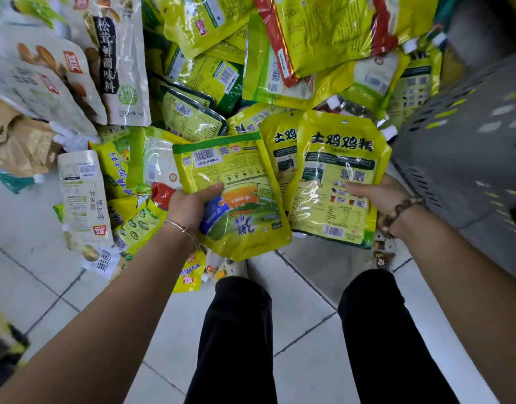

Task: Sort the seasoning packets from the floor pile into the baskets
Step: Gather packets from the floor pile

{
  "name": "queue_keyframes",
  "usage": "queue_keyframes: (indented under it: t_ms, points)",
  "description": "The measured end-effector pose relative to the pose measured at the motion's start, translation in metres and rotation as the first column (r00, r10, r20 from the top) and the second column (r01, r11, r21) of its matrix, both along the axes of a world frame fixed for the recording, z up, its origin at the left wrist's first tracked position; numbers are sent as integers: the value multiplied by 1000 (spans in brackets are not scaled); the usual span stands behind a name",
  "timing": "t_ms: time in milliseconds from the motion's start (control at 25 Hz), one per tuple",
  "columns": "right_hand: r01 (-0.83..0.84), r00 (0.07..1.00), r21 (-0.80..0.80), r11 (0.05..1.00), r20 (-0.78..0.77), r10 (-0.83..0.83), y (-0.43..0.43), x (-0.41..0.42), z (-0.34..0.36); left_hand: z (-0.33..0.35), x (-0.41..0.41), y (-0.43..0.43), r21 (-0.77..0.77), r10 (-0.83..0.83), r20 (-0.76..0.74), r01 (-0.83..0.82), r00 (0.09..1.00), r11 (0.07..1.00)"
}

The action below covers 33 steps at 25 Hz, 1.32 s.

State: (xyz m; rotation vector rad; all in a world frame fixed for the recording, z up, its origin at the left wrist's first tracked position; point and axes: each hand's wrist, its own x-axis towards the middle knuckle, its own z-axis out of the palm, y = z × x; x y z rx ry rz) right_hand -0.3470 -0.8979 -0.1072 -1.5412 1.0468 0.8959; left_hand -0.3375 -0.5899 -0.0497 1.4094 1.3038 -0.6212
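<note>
Black trousers [239, 330] stand on a pale tiled floor [303, 330], with both bare forearms reaching forward above them. The left wrist wears a thin silver bangle [181, 227] and the right wrist wears brown beads [396, 212].

The left hand [189, 207] grips a yellow corn packet [236, 176], thumb across its face and fingers hidden behind. The packet is upside down to the camera. It shows a barcode and a QR code along a green band at the far edge, a corn cob picture, and a large inverted "3" near the hand.

The right hand [379, 196] clasps a yellow chicken packet [335, 176] by its right edge, thumb on the front. Bold black characters read "土鸡鸡精", and below them are two QR codes, small picture panels and a barcode. A second packet [275, 153] with "土鸡" showing sits tucked behind it, partly covered by the corn packet.

Both held packets hang above the near edge of the pile [210, 83] on the floor. The pile is mostly glossy yellow and green pouches, barcodes up, some with red trim.

At far left lie white pouches [122, 59]; one reads "松茸鲜调味料" and bears a red logo.

At right stands a grey slotted basket [460, 135]. Yellow and white show through its slots, too blurred to name.
</note>
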Motion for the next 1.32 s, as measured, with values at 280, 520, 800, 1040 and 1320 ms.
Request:
queue_keyframes:
  t_ms: [280, 520, 800, 1040, 1320]
  points:
    - [-100, 970, 26, 995, 226, 92, 21, -2, 111, 79, -3, -2, -75, 17, 50, -14, 999, 997]
    - [-122, 925, -35, 992, 360, 126, 7, 5, 217, 168, 7, -22, -148, 7, 182, 20, 983, 989]
    - [101, 902, -134, 986, 431, -33, -63, -18, 295, 241, 31, -100, -191, -135, 309, 201, 941, 961]
    - [378, 845, -174, 909, 467, -262, -167, -55, 313, 257, 50, -217, -203, -261, 373, 353, 890, 913]
    - [619, 739, -276, 735, 521, -426, -277, -86, 291, 245, 67, -348, 34, -601, 426, 652, 676, 757]
